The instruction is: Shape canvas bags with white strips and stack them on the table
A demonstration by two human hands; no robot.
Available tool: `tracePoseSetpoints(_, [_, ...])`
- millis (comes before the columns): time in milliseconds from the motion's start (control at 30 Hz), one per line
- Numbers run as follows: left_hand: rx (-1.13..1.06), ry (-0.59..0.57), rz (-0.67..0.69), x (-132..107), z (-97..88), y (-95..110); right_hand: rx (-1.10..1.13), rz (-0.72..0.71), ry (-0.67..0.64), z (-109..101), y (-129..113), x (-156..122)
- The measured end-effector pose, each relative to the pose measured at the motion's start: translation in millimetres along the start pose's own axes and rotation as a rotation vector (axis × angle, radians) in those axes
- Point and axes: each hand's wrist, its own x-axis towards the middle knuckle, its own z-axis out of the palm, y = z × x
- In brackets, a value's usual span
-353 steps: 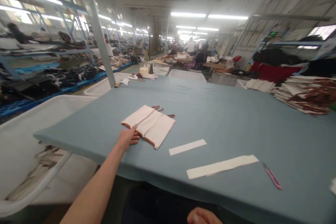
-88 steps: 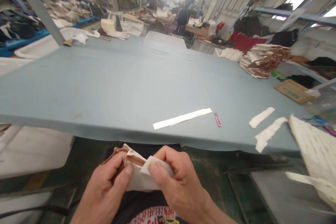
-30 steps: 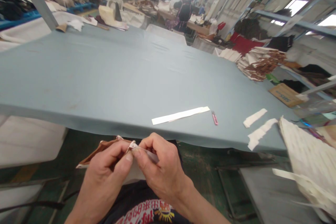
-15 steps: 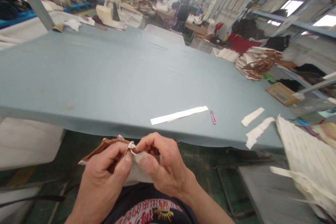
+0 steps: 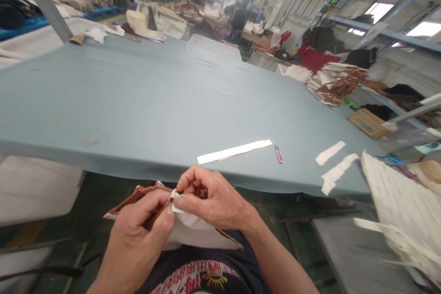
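Observation:
Below the table's near edge, over my lap, both hands hold a folded cream fabric piece with brown trim [image 5: 193, 229]. My left hand [image 5: 138, 239] grips its left side, fingers curled around the brown edge. My right hand [image 5: 210, 200] pinches a white corner of the same piece between thumb and forefinger, right beside my left thumb. On the grey-blue table [image 5: 138, 101] lie a long white strip [image 5: 234, 151] and a small pink cutter [image 5: 278, 154].
Two short white strips [image 5: 332, 165] lie near the table's right corner. A stack of cream and brown pieces [image 5: 336, 85] sits at the far right edge. Cream fabric [image 5: 403, 211] hangs at my right. White bins [image 5: 37, 188] stand left. People work in the background.
Since the oldest frame the fabric piece has come off the table into both hands. Over the last second my right hand's pinch has shifted along the white corner, and more cream fabric hangs below.

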Motion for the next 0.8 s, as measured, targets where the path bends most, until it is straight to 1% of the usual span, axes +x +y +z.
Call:
tracePoseSetpoints(67, [0.017, 0.000, 0.014, 0, -0.3, 0, 0.015, 0.005, -0.019, 1, 1, 1])
tracePoseSetpoints(167, [0.045, 0.014, 0.052, -2, 0.9, 0, 0.009, -0.041, -0.021, 4, 2, 2])
tracePoseSetpoints(300, [0.132, 0.061, 0.133, -6, 4.3, -1, -0.088, -0.123, 0.013, 7, 5, 2])
tracePoseSetpoints(400, [0.185, 0.087, 0.164, -9, 6.2, -2, -0.080, -0.088, -0.019, 8, 6, 2])
tracePoseSetpoints(500, [0.159, 0.083, 0.149, -10, 6.8, -1, -0.038, -0.061, -0.044, 5, 6, 1])
tracePoseSetpoints(600, [0.106, 0.081, 0.105, -8, 6.0, 0, -0.020, -0.073, -0.044, -1, 2, -1])
tracePoseSetpoints(733, [0.039, 0.073, 0.060, -6, 5.3, 1, -0.031, -0.081, -0.092, -6, -3, -4])
tracePoseSetpoints(800, [0.019, 0.066, 0.059, -5, 5.2, -1, -0.098, -0.118, -0.037, -4, -4, -6])
